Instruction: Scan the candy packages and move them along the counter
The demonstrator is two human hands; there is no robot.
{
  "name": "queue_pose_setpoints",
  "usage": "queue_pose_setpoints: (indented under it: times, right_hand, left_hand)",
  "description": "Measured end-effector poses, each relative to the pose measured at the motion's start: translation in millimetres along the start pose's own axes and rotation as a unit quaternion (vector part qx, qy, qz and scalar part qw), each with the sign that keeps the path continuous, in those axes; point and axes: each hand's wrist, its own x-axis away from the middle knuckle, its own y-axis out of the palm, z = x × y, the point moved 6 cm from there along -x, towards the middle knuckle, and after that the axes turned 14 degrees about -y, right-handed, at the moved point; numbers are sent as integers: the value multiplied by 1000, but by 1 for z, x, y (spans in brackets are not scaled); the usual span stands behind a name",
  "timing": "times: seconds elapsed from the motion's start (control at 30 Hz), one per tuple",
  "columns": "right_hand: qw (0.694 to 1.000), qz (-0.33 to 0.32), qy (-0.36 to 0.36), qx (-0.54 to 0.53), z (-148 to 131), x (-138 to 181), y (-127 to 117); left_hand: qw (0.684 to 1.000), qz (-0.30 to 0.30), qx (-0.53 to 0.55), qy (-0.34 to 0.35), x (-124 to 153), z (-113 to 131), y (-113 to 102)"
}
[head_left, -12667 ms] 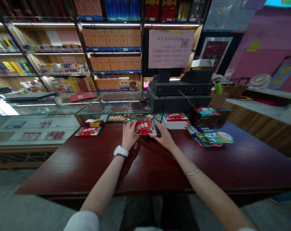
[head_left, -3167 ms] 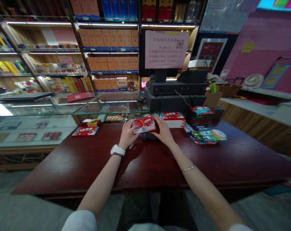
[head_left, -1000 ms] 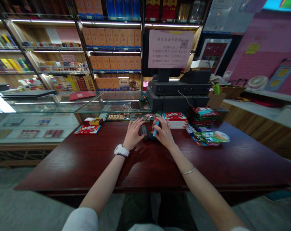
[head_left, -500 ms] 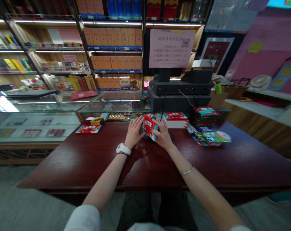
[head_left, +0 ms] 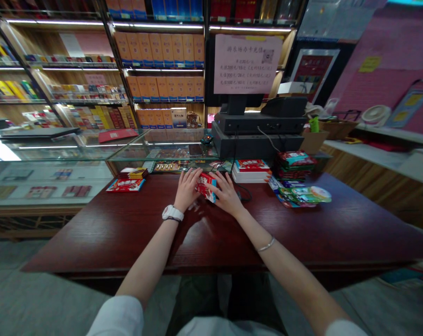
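Note:
A red snack packet is tilted on its edge between both hands, over the far part of the dark red wooden table. My left hand, with a white watch at its wrist, has its fingers closed on the packet's left side. My right hand, with a thin bracelet on the wrist, grips the packet's right side from above. What lies under the hands is hidden.
A stack of red and white packets and a pile of green and red packets lie to the right. Another red packet lies at the left. Behind stand a black cash register, a glass counter and stocked shelves.
The packet was held flat in both hands, then turned onto its edge in the right hand. Now both hands hold it lower, closer to the table.

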Motion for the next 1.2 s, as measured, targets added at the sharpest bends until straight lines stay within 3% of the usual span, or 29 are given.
queue_pose_setpoints:
  times: [0.23, 0.4, 0.77, 1.2]
  right_hand:
    - [998, -10, 20, 51, -3, 0, -8]
    - [993, -16, 83, 83, -4, -3, -6]
    - [982, -55, 169, 72, 36, 18, 1]
    - [983, -51, 171, 50, 33, 17, 7]
  left_hand:
    - [999, 30, -29, -21, 0, -8, 0]
    - [997, 41, -66, -22, 1, -3, -3]
    - [994, 9, -102, 23, 4, 12, -3]
    - [995, -6, -93, -21, 6, 6, -7]
